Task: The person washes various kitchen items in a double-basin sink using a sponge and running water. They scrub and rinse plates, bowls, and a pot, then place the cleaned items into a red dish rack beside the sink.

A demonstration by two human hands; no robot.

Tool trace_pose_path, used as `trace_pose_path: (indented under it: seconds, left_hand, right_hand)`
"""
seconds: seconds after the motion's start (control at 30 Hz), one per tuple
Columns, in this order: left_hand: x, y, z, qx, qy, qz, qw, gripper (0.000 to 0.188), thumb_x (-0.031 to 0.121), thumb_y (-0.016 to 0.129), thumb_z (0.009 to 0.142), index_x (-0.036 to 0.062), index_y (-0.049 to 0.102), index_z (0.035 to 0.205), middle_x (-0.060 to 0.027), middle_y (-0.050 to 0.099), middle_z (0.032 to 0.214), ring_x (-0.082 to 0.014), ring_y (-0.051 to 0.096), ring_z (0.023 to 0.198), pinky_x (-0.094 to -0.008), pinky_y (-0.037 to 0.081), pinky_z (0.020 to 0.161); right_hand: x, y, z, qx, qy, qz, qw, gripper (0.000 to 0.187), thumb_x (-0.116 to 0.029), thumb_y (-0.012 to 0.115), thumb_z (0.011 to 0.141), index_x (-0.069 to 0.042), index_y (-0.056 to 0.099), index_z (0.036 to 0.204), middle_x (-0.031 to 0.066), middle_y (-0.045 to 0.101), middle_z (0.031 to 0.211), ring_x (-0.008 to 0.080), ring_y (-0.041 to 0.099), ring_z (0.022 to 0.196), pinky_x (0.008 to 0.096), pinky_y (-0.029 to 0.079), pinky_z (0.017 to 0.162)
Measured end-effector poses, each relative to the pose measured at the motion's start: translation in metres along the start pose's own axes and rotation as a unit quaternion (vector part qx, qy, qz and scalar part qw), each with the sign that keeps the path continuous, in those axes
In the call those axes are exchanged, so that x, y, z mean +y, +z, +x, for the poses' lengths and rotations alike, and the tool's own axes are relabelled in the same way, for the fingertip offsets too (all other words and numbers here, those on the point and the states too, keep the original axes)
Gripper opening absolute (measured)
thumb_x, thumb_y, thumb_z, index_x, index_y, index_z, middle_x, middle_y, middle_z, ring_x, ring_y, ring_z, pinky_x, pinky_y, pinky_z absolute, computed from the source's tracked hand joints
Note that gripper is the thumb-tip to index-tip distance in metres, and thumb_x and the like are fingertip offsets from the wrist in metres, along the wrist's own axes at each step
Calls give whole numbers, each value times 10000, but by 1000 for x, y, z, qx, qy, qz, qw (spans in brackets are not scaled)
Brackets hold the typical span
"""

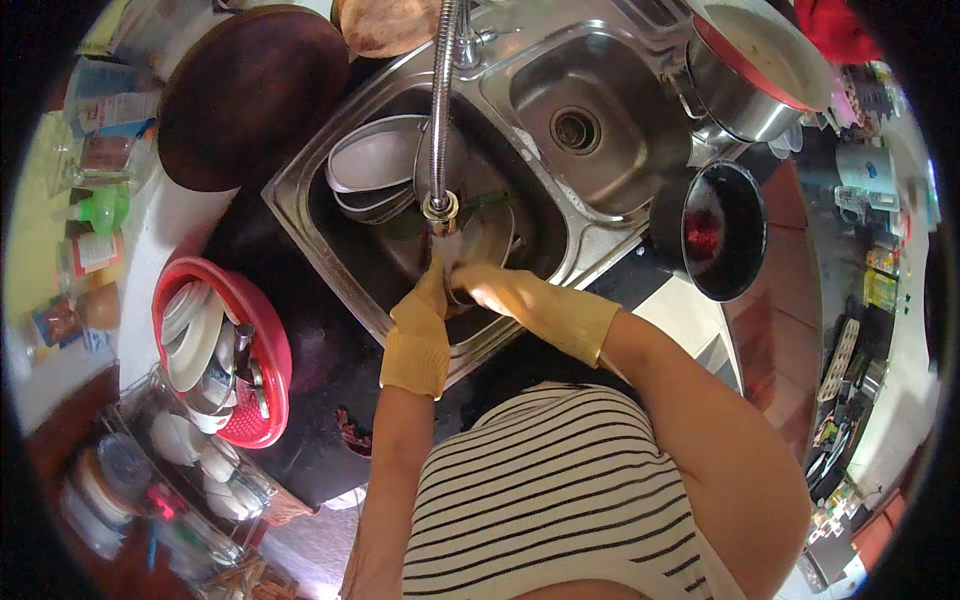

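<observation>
Both my hands wear yellow rubber gloves and are together in the left sink basin (350, 275), right under the faucet head (441, 212). My left hand (430, 285) points up toward the outlet, its fingers closed. Beside it my right hand (490, 287) reaches in from the right, fingers curled inward. Something small and pale shows between them, too blurred to name. Just beyond the gloves lies a round metal pan or bowl (495, 232), partly covered by the hands and faucet. An oval whitish dish (375, 158) leans at the basin's far left, over other dishes.
A flexible metal faucet hose (438, 110) hangs over the basin. The right basin (630, 130) shows its drain. At left stand a red basket (277, 350) of dishes and a large dark round board (250, 95). A steel pot (745, 95) and black pan (725, 235) sit right.
</observation>
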State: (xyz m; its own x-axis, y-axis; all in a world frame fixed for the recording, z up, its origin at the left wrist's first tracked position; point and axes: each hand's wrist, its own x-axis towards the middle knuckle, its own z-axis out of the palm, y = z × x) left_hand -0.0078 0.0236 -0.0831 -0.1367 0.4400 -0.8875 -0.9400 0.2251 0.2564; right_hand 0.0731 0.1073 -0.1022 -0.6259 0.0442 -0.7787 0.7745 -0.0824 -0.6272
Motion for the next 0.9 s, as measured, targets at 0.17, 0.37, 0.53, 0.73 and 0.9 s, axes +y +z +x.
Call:
trace_pose_path:
  seconds: [0.17, 0.37, 0.53, 0.73, 0.9]
  left_hand:
    - [-7, -11, 0, 9, 2, -15, 1000, 772, 710, 390, 956, 69, 616, 1323, -189, 685, 1168, -264, 654, 1111, -360, 511, 966]
    - [31, -20, -9, 33, -38, 123, 991, 793, 737, 378, 946, 81, 630, 1313, -192, 697, 1143, -262, 657, 1107, -351, 507, 969]
    - [72, -8, -61, 12, -11, 229, 973, 795, 766, 390, 932, 99, 622, 1297, -188, 662, 1202, -224, 642, 1108, -351, 519, 944]
    - [23, -5, -43, -50, 278, 292, 914, 678, 449, 704, 908, 75, 470, 1423, -73, 556, 1320, -166, 557, 1184, -303, 442, 977]
    - [-11, -5, -28, -100, 214, 166, 957, 716, 328, 707, 924, 84, 387, 1517, -45, 472, 1462, -195, 406, 1379, -333, 254, 1168]
  right_hand:
    - [-4, -20, -12, -122, -59, 126, 983, 259, -82, 642, 819, -50, 696, 1071, 73, 686, 922, 188, 641, 854, 344, 496, 749]
    - [-22, -61, -30, -77, -234, -553, 796, 374, -145, 674, 778, -90, 689, 1148, 170, 705, 1100, 376, 671, 1052, 452, 550, 883]
    - [-39, -73, -24, 29, -257, -447, 856, 275, -203, 650, 862, -70, 718, 1092, 194, 716, 1094, 399, 686, 992, 484, 551, 859]
    - [-22, -75, -17, -27, -152, 104, 983, 301, -271, 671, 931, -32, 720, 1107, 47, 731, 972, 129, 652, 904, 310, 500, 829]
    - [-39, -55, -40, -21, -119, 368, 922, 283, -221, 704, 918, -36, 680, 1131, 44, 706, 1002, 127, 645, 895, 296, 501, 825]
